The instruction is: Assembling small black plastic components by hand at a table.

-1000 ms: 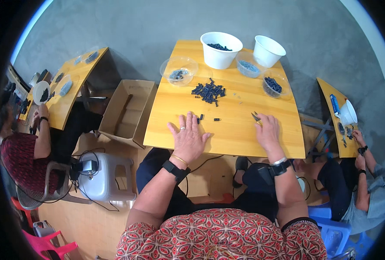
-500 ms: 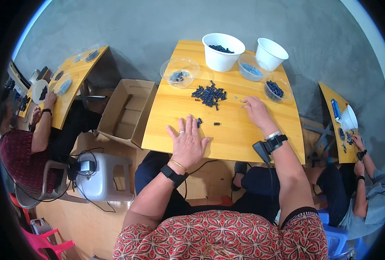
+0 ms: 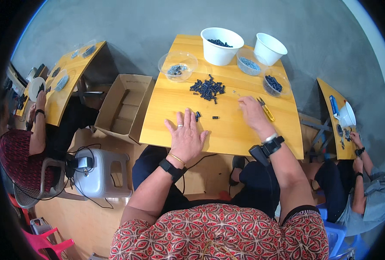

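My left hand (image 3: 186,135) lies flat on the wooden table (image 3: 227,143) with its fingers spread, beside a few small black cylindrical parts (image 3: 197,116). One more black part (image 3: 216,117) lies alone between my hands. My right hand (image 3: 252,112) rests on the table, its fingers bent together; what they pinch, if anything, is hidden. Against its right side lie yellow-handled snips (image 3: 268,111) with dark tips. Tiny metallic bits (image 3: 235,92) are scattered just beyond its fingertips. Farther off sits a heap of black cylindrical parts (image 3: 207,89).
Along the far side stand a clear tub (image 3: 178,66) with small parts, a white bucket (image 3: 220,54) of dark pieces, a tub (image 3: 249,66) of silvery pieces, another white bucket (image 3: 270,48) and a tub (image 3: 274,85) of dark parts. A cardboard box (image 3: 125,108) stands left; people work both sides.
The yellow-handled snips now show beside my right hand; they were not visible before. My right hand has shifted slightly. My left hand stays flat in place, and the whole view has tilted a little.
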